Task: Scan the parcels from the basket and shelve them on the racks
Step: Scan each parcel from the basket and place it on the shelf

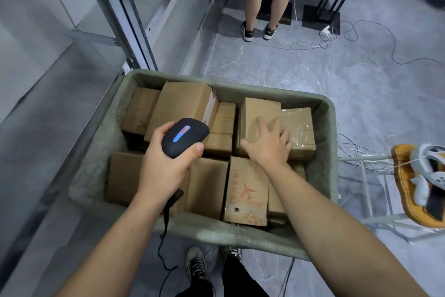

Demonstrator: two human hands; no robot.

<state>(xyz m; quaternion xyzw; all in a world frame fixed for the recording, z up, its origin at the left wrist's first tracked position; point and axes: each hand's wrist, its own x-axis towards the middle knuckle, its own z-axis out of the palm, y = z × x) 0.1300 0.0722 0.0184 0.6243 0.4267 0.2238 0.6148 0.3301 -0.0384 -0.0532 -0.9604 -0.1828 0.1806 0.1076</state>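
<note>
A grey-green basket (323,142) stands on the floor in front of me, filled with several brown cardboard parcels. My left hand (166,164) grips a black handheld scanner (184,136) above the basket's left half; its cable hangs down toward the floor. My right hand (269,142) lies with spread fingers on top of a cardboard parcel (252,116) in the right half of the basket. A parcel wrapped in clear tape (301,128) sits just right of it. A parcel with red print (245,190) stands near the front.
A metal rack (72,63) with grey shelves runs along the left. A person (265,0) stands at the far end of the aisle. Cables (361,36) trail over the tiled floor. A white chair with an orange cushion (407,176) and a headset is at right.
</note>
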